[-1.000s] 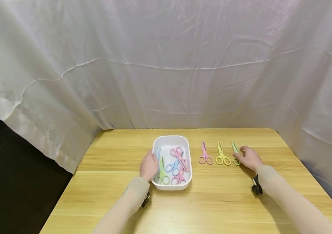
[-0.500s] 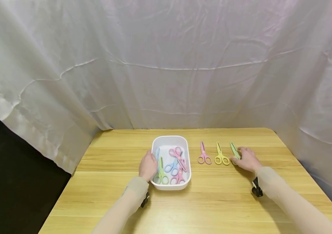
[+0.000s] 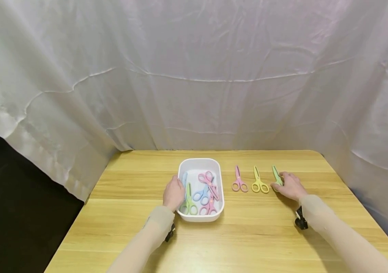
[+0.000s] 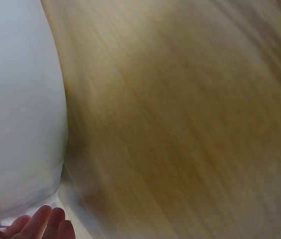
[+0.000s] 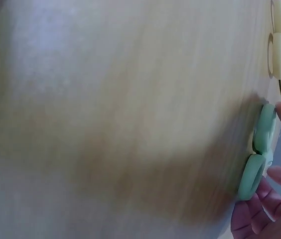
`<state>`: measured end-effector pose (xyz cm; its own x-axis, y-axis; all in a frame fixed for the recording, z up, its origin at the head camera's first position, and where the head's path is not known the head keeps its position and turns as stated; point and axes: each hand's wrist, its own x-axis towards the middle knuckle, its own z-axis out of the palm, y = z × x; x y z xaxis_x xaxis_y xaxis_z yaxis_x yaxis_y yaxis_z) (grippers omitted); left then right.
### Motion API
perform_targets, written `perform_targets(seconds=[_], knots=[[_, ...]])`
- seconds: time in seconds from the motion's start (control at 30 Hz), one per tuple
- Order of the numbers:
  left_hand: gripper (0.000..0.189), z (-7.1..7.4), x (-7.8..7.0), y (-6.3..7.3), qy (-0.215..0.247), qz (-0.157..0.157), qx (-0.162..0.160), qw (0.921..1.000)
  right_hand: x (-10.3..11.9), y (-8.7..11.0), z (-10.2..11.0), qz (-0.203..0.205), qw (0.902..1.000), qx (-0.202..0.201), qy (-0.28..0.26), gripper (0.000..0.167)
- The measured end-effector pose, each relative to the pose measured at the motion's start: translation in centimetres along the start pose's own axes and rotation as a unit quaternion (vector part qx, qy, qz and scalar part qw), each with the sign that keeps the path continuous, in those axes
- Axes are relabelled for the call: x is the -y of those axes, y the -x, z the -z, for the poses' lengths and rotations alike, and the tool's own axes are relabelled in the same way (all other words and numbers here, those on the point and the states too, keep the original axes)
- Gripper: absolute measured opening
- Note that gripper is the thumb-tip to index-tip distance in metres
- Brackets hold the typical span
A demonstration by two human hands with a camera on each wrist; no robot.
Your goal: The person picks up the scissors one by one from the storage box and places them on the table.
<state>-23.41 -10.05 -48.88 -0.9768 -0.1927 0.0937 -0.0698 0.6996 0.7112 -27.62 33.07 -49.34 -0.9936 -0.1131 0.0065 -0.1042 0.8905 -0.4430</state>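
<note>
My left hand (image 3: pixel 174 193) holds the left wall of a white plastic bin (image 3: pixel 200 218); in the left wrist view its fingertips (image 4: pixel 56 221) show by the bin's outer side. Inside lie several scissors: green scissors (image 3: pixel 189 201), blue scissors (image 3: pixel 200 196) and pink scissors (image 3: pixel 212 188), partly overlapping. To the right, my right hand (image 3: pixel 290 186) grips green scissors (image 3: pixel 276 173) by the handles, blades pointing away from me. In the right wrist view thumb and fingers surround the green loops (image 5: pixel 265 128). The hand hides part of these handles in the head view.
Pink scissors (image 3: pixel 239 184) and yellow scissors (image 3: pixel 259 185) lie in a row between the bin and my right hand, blades pointing to the back. A wooden table (image 3: pixel 242 242) carries everything. A pale curtain (image 3: pixel 207 106) hangs along its back and sides.
My right fingers have closed in on the green scissors' handles, and the blades have shifted slightly right. The left hand and the bin stay where they were.
</note>
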Motion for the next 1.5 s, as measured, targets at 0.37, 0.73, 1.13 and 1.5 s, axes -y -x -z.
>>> perform_targets(seconds=[0.37, 0.73, 1.13, 1.5], knots=[[0.041, -0.1, 0.3, -0.2, -0.008, -0.005, -0.004, 1.0, 2.6, -0.7, -0.5, 0.105, 0.992, -0.066, 0.026, 0.059], [0.041, -0.2, 0.1, -0.2, -0.003, -0.004, -0.002, 1.0, 3.3, -0.7, -1.5, 0.123, 0.9884, -0.086, 0.025, 0.046], [0.043, -0.3, 0.3, -0.4, 0.0, -0.003, -0.003, 1.0, 1.9, 0.2, -1.3, 0.107, 0.9915, -0.044, 0.06, 0.037], [0.04, -0.1, 0.3, -0.3, -0.006, -0.009, -0.008, 0.9999, 0.6, 0.4, -1.3, 0.145, 0.9875, -0.034, 0.051, 0.029]])
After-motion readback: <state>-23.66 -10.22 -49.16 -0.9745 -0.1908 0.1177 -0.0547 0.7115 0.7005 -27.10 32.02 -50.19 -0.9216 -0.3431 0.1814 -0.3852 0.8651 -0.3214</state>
